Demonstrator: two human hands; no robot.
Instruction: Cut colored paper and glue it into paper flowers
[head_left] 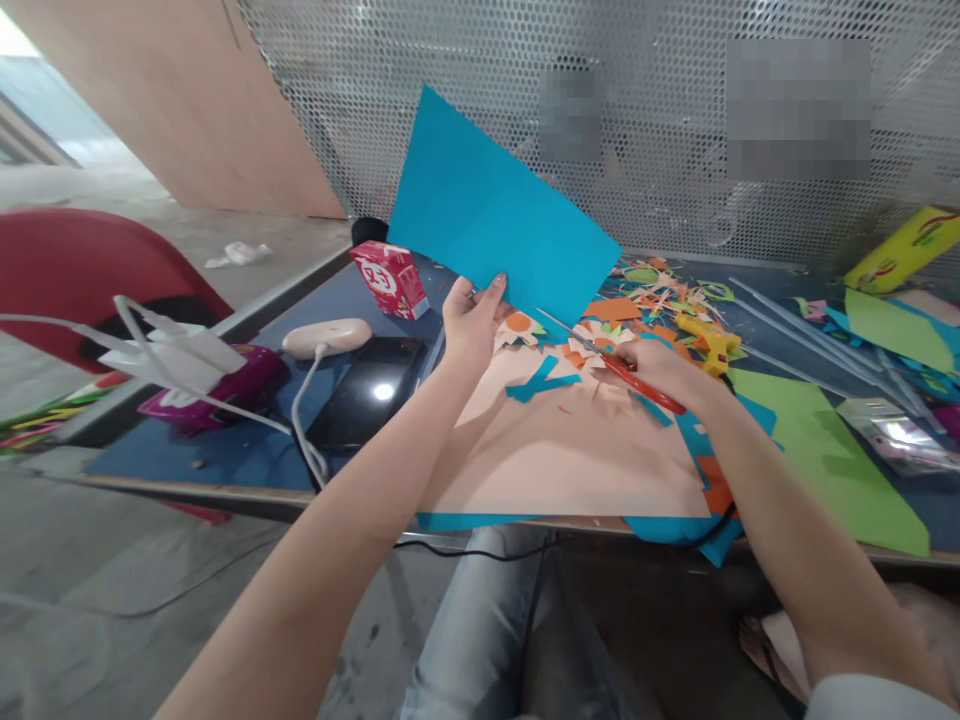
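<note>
One red chair [97, 265] stands at the far left, beside the desk [232, 462]. On the left end of the desk, a white adapter [176, 355] with cables sits against a purple object [255, 375]. Next to the right are a white oval device [328, 338] with a cable attached, a black phone [367, 390] lying flat and, behind it, a pink box [388, 280] standing upright.

The left hand [472, 320] is closed in a pinch on the lower edge of the blue sheet [499, 205], which is held tilted above the desk. Below it lies a peach sheet [547, 460] bearing blue strips [541, 380].

The right hand [651, 365] is curled around the red handles of the scissors [637, 382]. The blades point left, at the lower corner of the blue sheet; blade contact cannot be determined.

Farther right are a yellow glue gun [709, 343], a green sheet [825, 460], a clear packet [892, 435] and a yellow box [904, 250].
</note>
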